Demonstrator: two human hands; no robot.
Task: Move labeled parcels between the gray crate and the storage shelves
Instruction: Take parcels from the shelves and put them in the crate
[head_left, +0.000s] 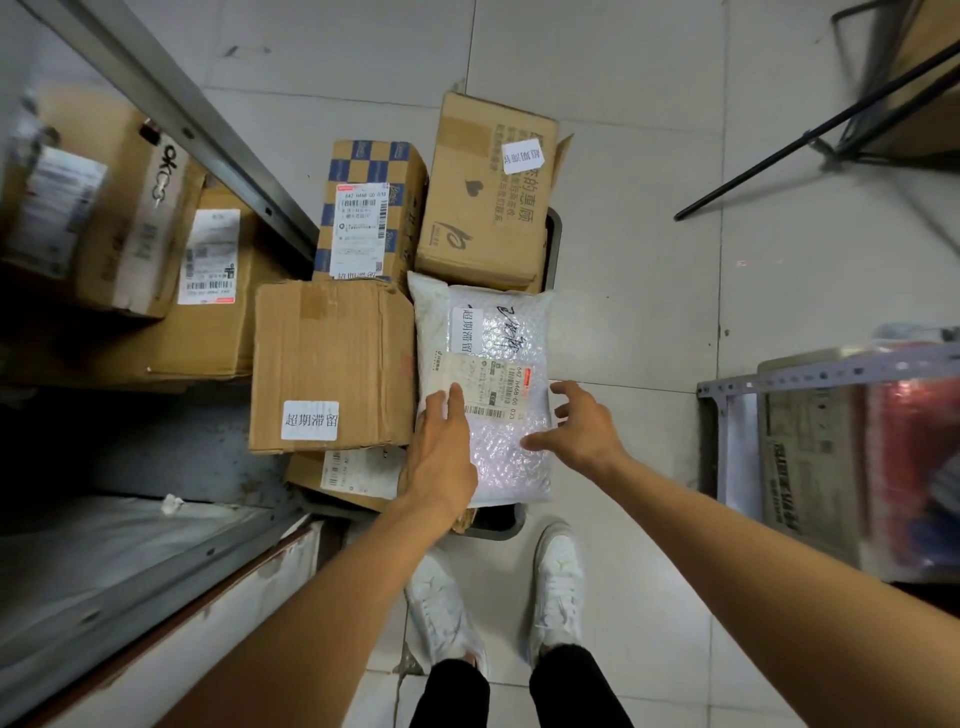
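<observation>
Nearest, just short of the gray crate (500, 524), stand the person's white shoes (558, 577) on the tiled floor. Over the crate's near end, the left hand (441, 457) lies flat and released, fingers straight, on the near left part of a bubble-wrap parcel (498, 332). The right hand (582, 426) is at that parcel's right edge, fingers spread and bent, thumb touching the wrap, not closed round it. The parcel lies label-up on top of the crate's load. Left of it on the crate sits a brown carton (332, 353) with a white sticker. At the crate's far end are a blue-checkered box (371, 208) and a tall carton (483, 192). Left of the crate, shelves (171, 98) hold more labeled boxes (208, 291).
</observation>
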